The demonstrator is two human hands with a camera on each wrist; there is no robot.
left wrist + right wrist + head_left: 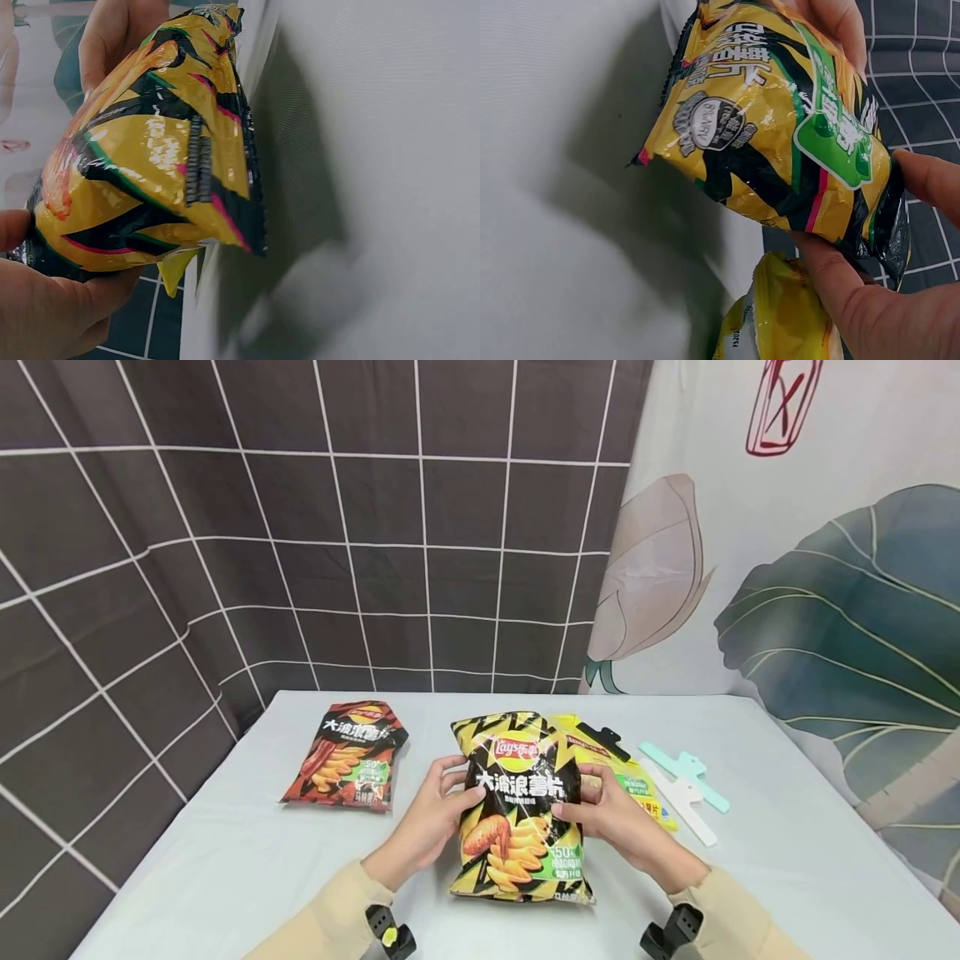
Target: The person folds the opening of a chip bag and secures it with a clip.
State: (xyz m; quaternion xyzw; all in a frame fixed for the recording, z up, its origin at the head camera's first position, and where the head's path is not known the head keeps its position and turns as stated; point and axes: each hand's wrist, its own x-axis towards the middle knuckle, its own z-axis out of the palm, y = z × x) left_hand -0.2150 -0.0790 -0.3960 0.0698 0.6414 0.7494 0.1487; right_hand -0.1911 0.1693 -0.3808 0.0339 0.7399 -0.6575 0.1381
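A black and yellow bag of potato chips [517, 827] is held up between both hands above the table. My left hand [435, 814] grips its left edge, thumb on the front and fingers behind. On the opposite edge, my right hand [622, 818] holds it the same way, with the thumb across the front. In the left wrist view the chip bag [150, 150] tilts, its bottom seam just off the white surface. The right wrist view shows the bag [765, 135] between thumb and fingers. Partly hidden behind it lies a yellow chip bag [637, 785].
A red and black chip bag [348, 760] lies at the left of the white table [225, 860]. To the right are a black clip [603, 742], a white clip [682, 802] and a mint green clip [686, 768]. A dark gridded cloth [375, 527] hangs behind.
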